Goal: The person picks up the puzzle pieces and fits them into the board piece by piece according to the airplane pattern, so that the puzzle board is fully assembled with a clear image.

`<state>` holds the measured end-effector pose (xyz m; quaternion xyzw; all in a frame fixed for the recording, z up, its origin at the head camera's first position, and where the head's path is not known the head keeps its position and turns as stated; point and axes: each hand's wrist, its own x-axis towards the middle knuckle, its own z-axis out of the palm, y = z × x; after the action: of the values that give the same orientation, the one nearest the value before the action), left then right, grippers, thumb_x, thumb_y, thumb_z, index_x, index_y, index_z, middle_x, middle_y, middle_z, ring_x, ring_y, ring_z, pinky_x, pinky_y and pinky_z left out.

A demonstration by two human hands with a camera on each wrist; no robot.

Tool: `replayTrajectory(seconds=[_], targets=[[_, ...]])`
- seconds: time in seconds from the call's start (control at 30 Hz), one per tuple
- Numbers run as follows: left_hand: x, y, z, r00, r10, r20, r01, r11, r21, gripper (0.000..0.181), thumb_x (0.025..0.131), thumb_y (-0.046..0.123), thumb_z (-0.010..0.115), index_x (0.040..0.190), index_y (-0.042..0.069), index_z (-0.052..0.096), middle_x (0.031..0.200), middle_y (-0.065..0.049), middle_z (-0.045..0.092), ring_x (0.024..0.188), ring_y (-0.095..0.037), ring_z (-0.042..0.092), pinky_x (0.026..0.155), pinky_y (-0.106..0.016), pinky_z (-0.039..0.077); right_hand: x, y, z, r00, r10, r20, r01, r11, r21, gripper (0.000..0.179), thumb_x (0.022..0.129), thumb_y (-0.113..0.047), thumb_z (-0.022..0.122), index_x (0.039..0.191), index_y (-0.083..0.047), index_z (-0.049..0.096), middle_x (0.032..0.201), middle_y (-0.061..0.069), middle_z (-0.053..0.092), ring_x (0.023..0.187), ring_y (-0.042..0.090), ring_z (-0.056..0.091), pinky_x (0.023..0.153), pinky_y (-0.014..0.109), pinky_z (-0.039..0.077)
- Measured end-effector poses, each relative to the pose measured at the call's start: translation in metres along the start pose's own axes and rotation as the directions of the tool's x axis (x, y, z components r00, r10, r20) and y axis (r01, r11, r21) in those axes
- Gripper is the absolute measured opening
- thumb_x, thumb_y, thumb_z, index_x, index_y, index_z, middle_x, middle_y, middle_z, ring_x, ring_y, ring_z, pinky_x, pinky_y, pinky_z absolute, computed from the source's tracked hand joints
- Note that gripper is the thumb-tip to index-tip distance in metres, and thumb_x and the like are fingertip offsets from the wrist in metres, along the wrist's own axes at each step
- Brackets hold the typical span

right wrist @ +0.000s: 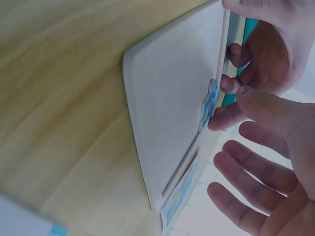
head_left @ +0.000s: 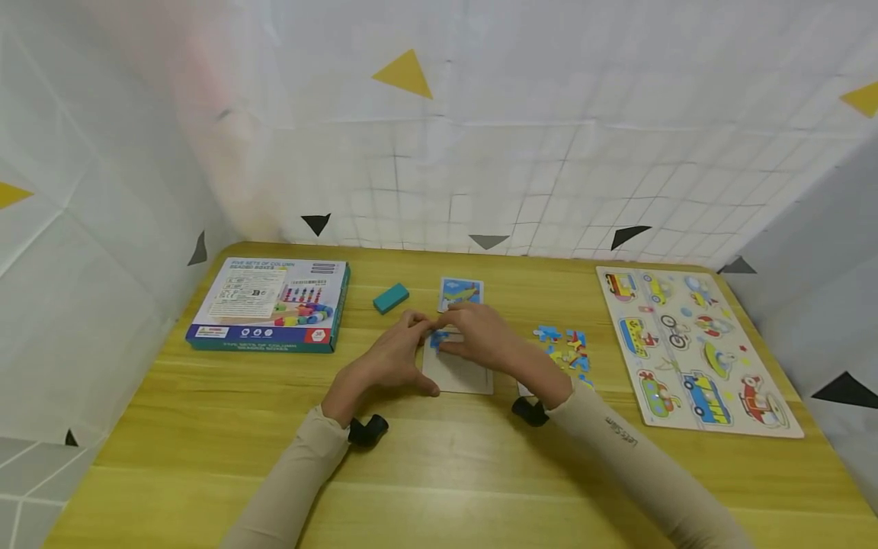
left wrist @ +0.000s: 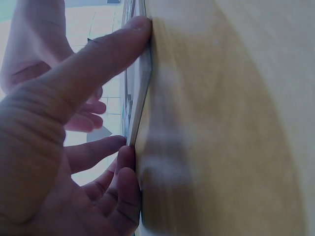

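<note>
The far-left toy box (head_left: 315, 305) reads "FIVE SETS OF COLUMN BEADED BOXES". The left hand (head_left: 387, 354) grips the puzzle tray (head_left: 459, 377) between thumb and fingertips, apparently steadying it, blue jigsaw pieces (right wrist: 209, 105) in its far-left corner. The right hand's (head_left: 483, 335) digits stand apart. Rightward, loose jigsaw pieces (head_left: 578, 361); sleeve (head_left: 638, 457) lettering starts "Let's".

Head view: we find the white rectangular label (head_left: 245, 293) too finely printed to read; the right hand (head_left: 478, 335) hides part of the pale rectangular board (head_left: 461, 376); both beige fabric sleeves (head_left: 280, 473) cut off below.
</note>
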<state>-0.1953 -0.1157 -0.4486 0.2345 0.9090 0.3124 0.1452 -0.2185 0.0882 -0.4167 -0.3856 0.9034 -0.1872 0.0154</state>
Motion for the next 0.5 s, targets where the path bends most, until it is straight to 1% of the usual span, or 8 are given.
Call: replayTrajectory(seconds=[0.13, 0.2, 0.27, 0.4, 0.5], targets=[[0.001, 0.0, 0.0, 1.0, -0.008, 0.003, 0.008, 1.0, 0.004, 0.106, 0.063, 0.043, 0.095, 0.15, 0.012, 0.044, 0.145, -0.005, 0.034, 0.115, -0.017, 0.049, 0.101, -0.038, 0.044, -0.007, 0.002, -0.006, 1.0, 0.018, -0.003, -0.018, 1.0, -0.011, 0.03, 0.087, -0.02, 0.08, 0.112, -0.004, 0.074, 0.12, 0.011, 0.067, 0.111, 0.03, 0.063, 0.091, 0.044, 0.052], [0.001, 0.0, 0.0, 1.0, -0.006, 0.002, 0.006, 1.0, 0.003, 0.105, 0.063, 0.043, 0.095, 0.15, 0.012, 0.045, 0.144, -0.005, 0.034, 0.114, -0.017, 0.049, 0.1, -0.038, 0.044, -0.011, 0.004, -0.009, 1.0, 0.03, -0.001, -0.03, 0.999, -0.019, 0.03, 0.088, -0.02, 0.08, 0.112, -0.003, 0.073, 0.122, 0.013, 0.066, 0.114, 0.031, 0.062, 0.092, 0.045, 0.051], [0.001, 0.0, 0.0, 1.0, -0.001, 0.0, 0.001, 1.0, -0.001, 0.105, 0.063, 0.043, 0.095, 0.149, 0.012, 0.045, 0.144, -0.005, 0.035, 0.113, -0.017, 0.049, 0.1, -0.037, 0.044, -0.014, 0.007, -0.012, 0.999, 0.043, -0.002, -0.043, 0.998, -0.037, 0.03, 0.087, -0.02, 0.08, 0.111, -0.003, 0.073, 0.12, 0.013, 0.067, 0.112, 0.031, 0.062, 0.091, 0.045, 0.051], [0.001, 0.0, 0.0, 1.0, 0.003, -0.005, -0.003, 1.0, -0.015, 0.105, 0.062, 0.041, 0.096, 0.149, 0.011, 0.045, 0.144, -0.005, 0.035, 0.112, -0.018, 0.049, 0.099, -0.037, 0.044, -0.022, 0.014, -0.02, 0.997, 0.071, -0.001, -0.071, 0.994, -0.079, 0.031, 0.085, -0.02, 0.081, 0.11, -0.003, 0.073, 0.111, 0.01, 0.068, 0.101, 0.029, 0.065, 0.084, 0.043, 0.054], [0.001, 0.0, 0.0, 1.0, -0.002, -0.004, 0.002, 1.0, -0.018, 0.105, 0.062, 0.041, 0.096, 0.149, 0.011, 0.045, 0.143, -0.005, 0.035, 0.112, -0.018, 0.048, 0.1, -0.038, 0.044, -0.027, 0.02, -0.025, 0.996, 0.095, 0.002, -0.094, 0.991, -0.092, 0.032, 0.085, -0.019, 0.082, 0.111, -0.003, 0.073, 0.111, 0.011, 0.067, 0.099, 0.029, 0.065, 0.082, 0.042, 0.054]])
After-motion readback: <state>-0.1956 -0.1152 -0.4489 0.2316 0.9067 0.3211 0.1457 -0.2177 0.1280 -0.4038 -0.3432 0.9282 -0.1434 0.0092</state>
